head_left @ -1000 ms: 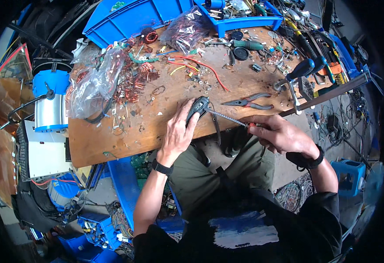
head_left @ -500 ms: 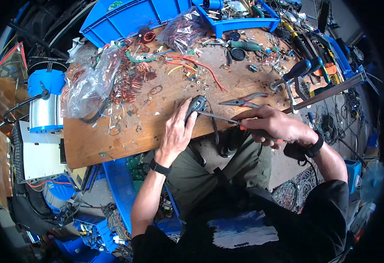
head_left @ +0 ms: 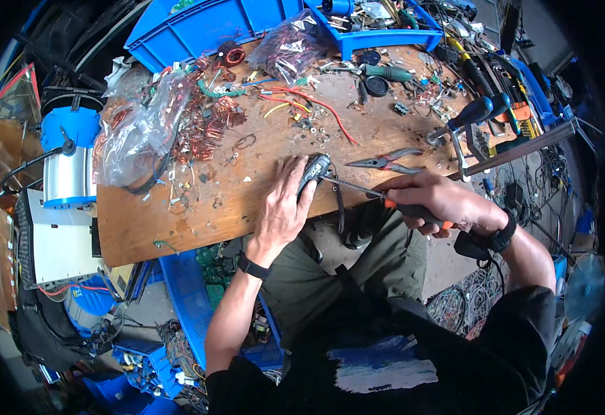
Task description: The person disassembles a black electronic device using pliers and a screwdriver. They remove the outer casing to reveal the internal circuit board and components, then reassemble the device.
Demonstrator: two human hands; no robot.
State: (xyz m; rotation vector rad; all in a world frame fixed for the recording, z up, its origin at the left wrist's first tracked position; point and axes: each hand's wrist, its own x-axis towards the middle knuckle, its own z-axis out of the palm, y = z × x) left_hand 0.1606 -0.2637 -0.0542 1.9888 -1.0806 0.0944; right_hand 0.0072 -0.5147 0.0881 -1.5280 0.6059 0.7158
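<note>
Hands apart at the bench's near edge, both occupied. From the left: clear plastic bag (head_left: 136, 149), then copper windings (head_left: 209, 128), both left of and farther than the hands. Left hand (head_left: 282, 207) closed on a black device (head_left: 314, 169), fingers over its left side, thumb at its near end. Device lies on or just above the workbench (head_left: 143, 225), long axis slanting from near left to far right; the left hand is the nearer one, touching it. Rod-shafted tool (head_left: 351, 185) slants from the device's right side nearward; tip contact cannot be told. Right hand (head_left: 430, 204), right of and slightly nearer than the device, wraps the tool's dark-and-orange handle. Pliers (head_left: 389, 160) just beyond that hand; bar clamp (head_left: 520, 152) farther right.

Versus one second ago: right hand turned, more handle showing below its fingers; pliers unmoved on the bench.
</note>
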